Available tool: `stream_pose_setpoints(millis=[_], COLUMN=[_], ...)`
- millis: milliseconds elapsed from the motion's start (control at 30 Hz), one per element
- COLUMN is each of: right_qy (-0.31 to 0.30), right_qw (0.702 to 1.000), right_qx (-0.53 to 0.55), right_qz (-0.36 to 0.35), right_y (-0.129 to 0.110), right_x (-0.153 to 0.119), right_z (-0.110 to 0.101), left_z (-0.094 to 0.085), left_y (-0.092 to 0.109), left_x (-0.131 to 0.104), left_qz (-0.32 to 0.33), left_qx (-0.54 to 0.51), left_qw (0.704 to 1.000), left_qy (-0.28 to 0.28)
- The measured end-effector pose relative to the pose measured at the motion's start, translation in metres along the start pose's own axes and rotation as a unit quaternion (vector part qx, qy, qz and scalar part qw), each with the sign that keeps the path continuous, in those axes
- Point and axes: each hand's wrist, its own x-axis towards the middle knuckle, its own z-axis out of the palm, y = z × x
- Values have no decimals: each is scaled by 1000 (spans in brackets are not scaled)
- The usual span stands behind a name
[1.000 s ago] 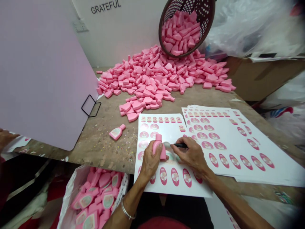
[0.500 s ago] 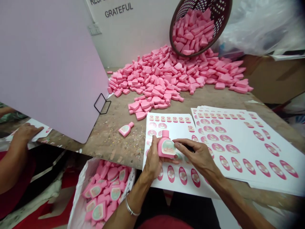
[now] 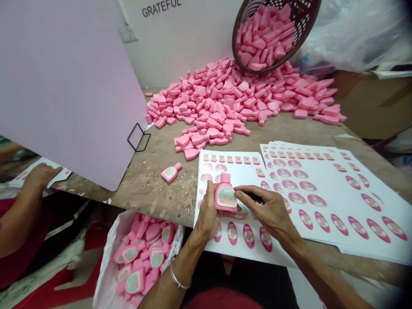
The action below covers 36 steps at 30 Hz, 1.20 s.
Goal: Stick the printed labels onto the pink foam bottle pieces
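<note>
Pink bottle [image 3: 225,182], left hand [image 3: 208,216] gripping, just gained its label [image 3: 227,197], seemingly almost set; right hand [image 3: 272,209] grasps black tool [image 3: 255,197].

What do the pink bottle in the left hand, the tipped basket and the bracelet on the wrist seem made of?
Pink bottle: perhaps plastic or foam; its even pink surface looks fairly matte, with little glare. Basket: probably moulded plastic, smooth and dark brown, judging by its openwork wall and even rim. Bracelet: likely polished metal, silvery with bright highlights.
</note>
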Motion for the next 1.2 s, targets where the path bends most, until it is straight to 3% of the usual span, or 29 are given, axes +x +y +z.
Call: stream_pose_setpoints(millis=[100, 200, 300, 367, 467, 567, 667, 767, 900, 967, 1100, 1167, 1200], right_qy=[9, 29, 89, 108, 22, -35, -67, -119, -132, -104, -59, -62, -65], right_qw=[1000, 996, 976, 974, 998, 997, 995, 991, 987, 988, 991, 991, 991], right_qx=[-19, -67, -168, -175, -57, 18, 25, -7, -79, -91, -97, -101, -107], right_qz=[-16, -54, -105, -93, -15, 64, 75, 55, 53, 69, 76, 60, 48], right_y=[2, 6, 7, 6, 4, 5, 9, 14, 26, 32, 40, 40, 39], right_x=[0, 0, 4, 9, 17, 19, 15, 13, 32, 47, 72, 77, 78], right_z=[2, 1, -2, -2, 4, 13, 20, 21, 7, 0, 0, 7, 10], left_z=[-1, -5, -9, -10, -8, -9, -17, -36, -80, -104, -128, -126, -122], left_y=[1, 1, 2, 4, 8, 9, 5, 2, 15, 27, 56, 69, 76], left_x=[0, -1, -3, -6, -12, -15, -14, -10, -5, -3, 14, 37, 53], left_qz=[-3, 19, 50, 50, 27, 17, 38, 78, 141, 162, 229, 244, 243], left_qx=[-4, 14, 51, 59, 75, 63, 47, 166, 343, 440, 652, 709, 732], left_qw=[1000, 999, 993, 992, 989, 990, 995, 983, 917, 864, 666, 597, 577], left_qy=[-5, -48, -91, -99, -124, -127, -75, 20, 145, 182, 281, 285, 270])
